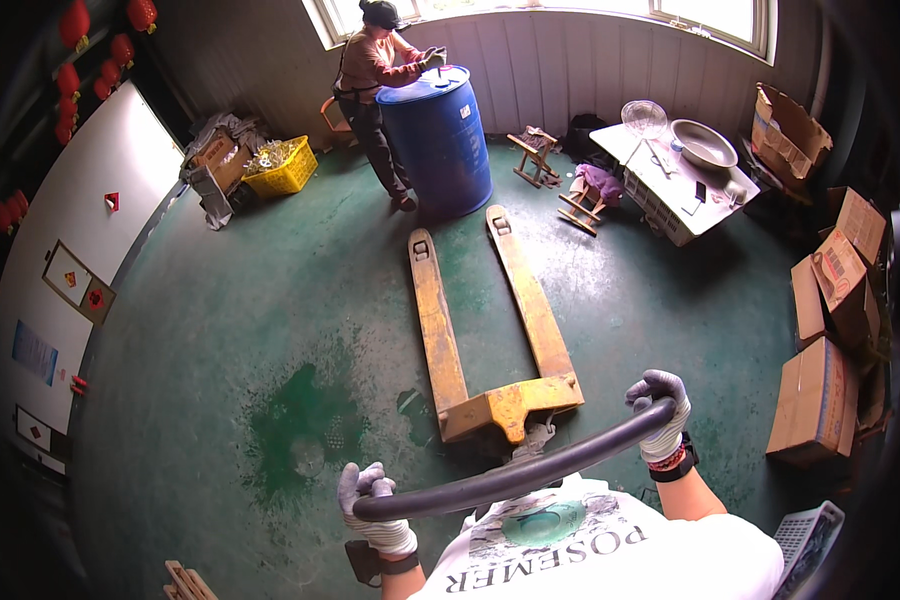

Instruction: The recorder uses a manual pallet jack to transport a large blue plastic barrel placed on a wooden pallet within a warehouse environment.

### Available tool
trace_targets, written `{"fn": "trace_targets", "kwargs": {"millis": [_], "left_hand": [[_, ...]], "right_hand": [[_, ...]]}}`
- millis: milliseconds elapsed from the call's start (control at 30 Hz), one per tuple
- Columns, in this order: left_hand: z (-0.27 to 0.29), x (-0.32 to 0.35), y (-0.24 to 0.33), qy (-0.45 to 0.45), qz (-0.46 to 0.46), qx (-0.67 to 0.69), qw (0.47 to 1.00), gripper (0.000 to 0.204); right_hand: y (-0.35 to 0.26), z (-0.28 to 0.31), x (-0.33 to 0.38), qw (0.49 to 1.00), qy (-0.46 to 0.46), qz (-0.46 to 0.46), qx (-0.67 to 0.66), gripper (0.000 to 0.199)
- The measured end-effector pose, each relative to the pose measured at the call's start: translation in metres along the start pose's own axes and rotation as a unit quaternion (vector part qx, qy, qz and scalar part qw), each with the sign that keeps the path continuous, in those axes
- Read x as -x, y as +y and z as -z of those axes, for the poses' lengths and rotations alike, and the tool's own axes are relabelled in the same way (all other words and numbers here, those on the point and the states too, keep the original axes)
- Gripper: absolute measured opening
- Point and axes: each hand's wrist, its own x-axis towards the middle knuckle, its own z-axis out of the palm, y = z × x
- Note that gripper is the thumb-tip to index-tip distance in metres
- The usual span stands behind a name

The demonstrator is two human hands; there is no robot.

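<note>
A yellow pallet truck [510,405] stands in front of me, its worn forks pointing away. Its curved black handle [515,482] crosses close to my body, tilted up toward the right. My left hand [377,512], in a grey and white glove, is closed around the handle's left end. At the other end, my right hand [664,418] grips it in a matching glove, fingers curled over the bar. Just beyond the fork tips stands a big blue drum [435,150], upright and apart from the forks.
A person [370,80] in work gloves leans over the drum's top. Left of them is a yellow crate [282,167]. Small wooden stools [582,207] and a low white table [660,165] with a metal basin lie right. Cardboard boxes [815,400] line the right side.
</note>
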Motion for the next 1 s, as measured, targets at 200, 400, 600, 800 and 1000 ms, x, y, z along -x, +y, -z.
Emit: {"fn": "trace_targets", "kwargs": {"millis": [200, 400, 600, 800, 1000], "left_hand": [[-0.001, -0.002, 0.001, -0.003, 0.008, 0.005, 1.0, 0.051], [-0.001, -0.004, 0.002, -0.008, -0.006, -0.006, 1.0, 0.051], [0.0, -0.006, 0.002, -0.015, -0.021, -0.019, 0.999, 0.051], [-0.002, -0.008, 0.007, -0.008, -0.001, -0.011, 1.0, 0.051], [-0.003, -0.01, 0.009, -0.003, 0.009, -0.004, 1.0, 0.049]], "right_hand": [[-0.001, -0.002, -0.002, 1.0, 0.003, -0.01, -0.011, 0.036], [-0.003, -0.004, -0.003, 1.0, 0.005, -0.022, -0.017, 0.036], [-0.002, -0.003, -0.004, 1.0, 0.003, -0.013, -0.008, 0.037], [-0.005, -0.007, -0.005, 0.999, 0.016, -0.022, -0.022, 0.037], [-0.003, -0.007, -0.005, 1.0, 0.017, -0.006, -0.007, 0.038]]}}
